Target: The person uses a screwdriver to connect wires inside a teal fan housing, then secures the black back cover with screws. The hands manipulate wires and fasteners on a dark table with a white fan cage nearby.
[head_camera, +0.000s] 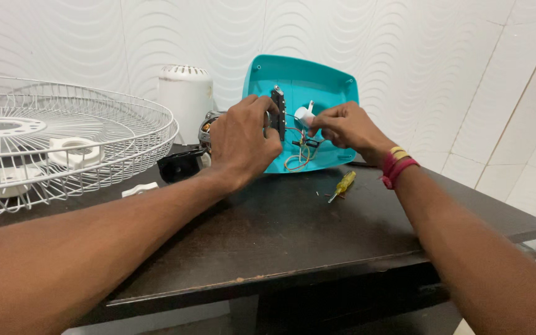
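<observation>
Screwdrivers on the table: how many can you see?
1: a yellow-handled screwdriver lies on the dark table, just in front of the teal housing. Others may be hidden behind the hands.

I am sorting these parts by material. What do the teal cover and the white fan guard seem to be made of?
The teal cover looks like moulded plastic: smooth, even colour, soft sheen, rounded corners. The white fan guard seems to be thin metal wire with a white coating, judged by its fine, evenly bent rods; plastic cannot be ruled out.
</observation>
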